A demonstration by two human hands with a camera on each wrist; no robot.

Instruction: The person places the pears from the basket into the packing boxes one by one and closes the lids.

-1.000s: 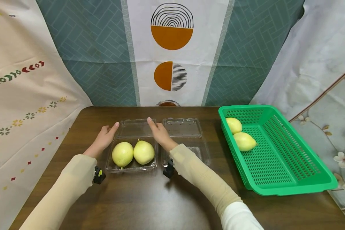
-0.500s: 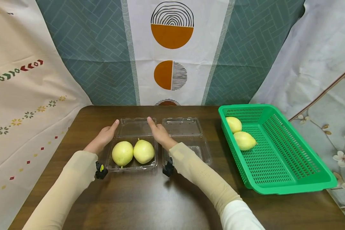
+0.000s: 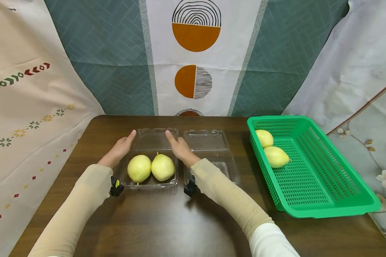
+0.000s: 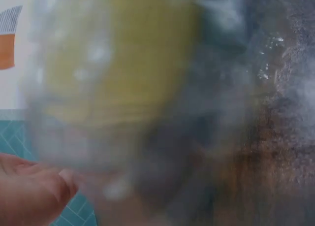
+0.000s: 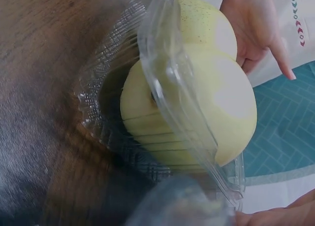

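Observation:
A clear plastic clamshell box [image 3: 157,186] lies on the table with its lid folded back, holding two yellow-green pears [image 3: 139,169] side by side. My left hand [image 3: 119,149] is at the box's left side, thumb extended. At its right side is my right hand [image 3: 181,149], between this box and a second clear clamshell box [image 3: 225,165], also with its lid back. Neither hand plainly curls round anything; the lower fingers are partly hidden. The left wrist view is mostly a blurred pear [image 4: 147,53] behind plastic. Both pears [image 5: 224,95] show sharply in the right wrist view.
On the right stands a green perforated basket [image 3: 321,212] with two pears [image 3: 276,157] by its left wall. The brown table [image 3: 157,225] reaches back to a patterned curtain [image 3: 125,85]. Fabric [image 3: 29,117] hangs on the left too.
The head view has shifted slightly. My left hand has moved a little forward and inward beside the box. My right hand, the boxes and the pears look the same.

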